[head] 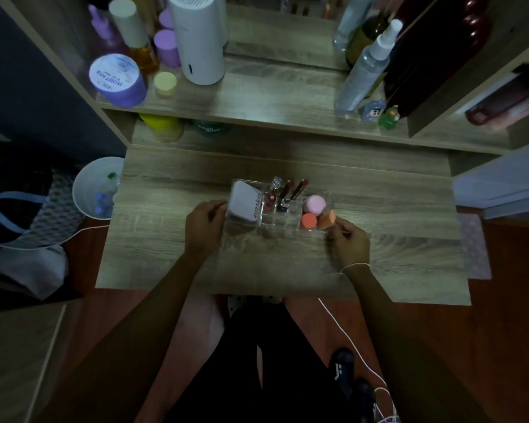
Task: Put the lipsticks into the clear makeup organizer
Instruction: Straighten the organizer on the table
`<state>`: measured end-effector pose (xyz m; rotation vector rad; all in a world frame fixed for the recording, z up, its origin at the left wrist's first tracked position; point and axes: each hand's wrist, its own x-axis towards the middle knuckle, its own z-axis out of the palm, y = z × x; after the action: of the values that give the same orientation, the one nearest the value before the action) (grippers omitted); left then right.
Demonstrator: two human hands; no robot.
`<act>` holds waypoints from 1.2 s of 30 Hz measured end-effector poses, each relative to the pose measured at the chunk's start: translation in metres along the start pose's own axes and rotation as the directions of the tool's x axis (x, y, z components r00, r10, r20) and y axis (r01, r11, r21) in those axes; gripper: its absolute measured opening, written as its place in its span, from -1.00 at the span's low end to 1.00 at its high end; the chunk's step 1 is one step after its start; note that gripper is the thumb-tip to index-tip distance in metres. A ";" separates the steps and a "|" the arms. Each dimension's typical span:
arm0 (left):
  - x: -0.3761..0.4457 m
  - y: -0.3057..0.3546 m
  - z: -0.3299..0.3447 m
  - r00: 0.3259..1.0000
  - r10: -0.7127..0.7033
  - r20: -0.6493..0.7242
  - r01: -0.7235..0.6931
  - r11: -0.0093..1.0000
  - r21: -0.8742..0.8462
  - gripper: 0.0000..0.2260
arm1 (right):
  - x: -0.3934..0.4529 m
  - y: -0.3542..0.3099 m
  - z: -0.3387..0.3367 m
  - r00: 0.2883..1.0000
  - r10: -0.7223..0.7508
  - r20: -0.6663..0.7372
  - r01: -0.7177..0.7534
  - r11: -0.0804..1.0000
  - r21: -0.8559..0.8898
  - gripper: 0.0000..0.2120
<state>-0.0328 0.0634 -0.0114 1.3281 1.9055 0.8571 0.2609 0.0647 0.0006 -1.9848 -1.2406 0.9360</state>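
A clear makeup organizer [287,222] stands on the wooden desk [165,245]. Several lipsticks stand in its middle slots: a short red one [271,200], a clear-capped one [276,183] and two long dark tubes [287,192] [298,189]. A white compact [245,204] fills the left compartment; pink [315,203], coral [308,220] and orange [327,219] sponges sit on the right. My left hand [203,225] grips the organizer's left end. My right hand [350,239] holds its right front corner, fingers touching the orange sponge.
A raised shelf [272,102] behind carries a white cylinder [199,38], purple jars [118,80], spray bottles [364,65] and small figurines [379,112]. A white bin [95,187] stands left of the desk. A white cable [348,337] trails by my legs.
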 end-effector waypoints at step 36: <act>-0.019 -0.010 0.012 0.886 0.284 0.366 -0.428 0.803 0.415 -0.40 | 0.003 0.030 -0.007 0.939 -0.333 -0.082 0.278 0.879 -0.388 -0.78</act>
<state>-0.0227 0.0441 -0.0236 2.0511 1.7147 0.3138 0.2820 0.0552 -0.0192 -2.0049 -1.6813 0.4100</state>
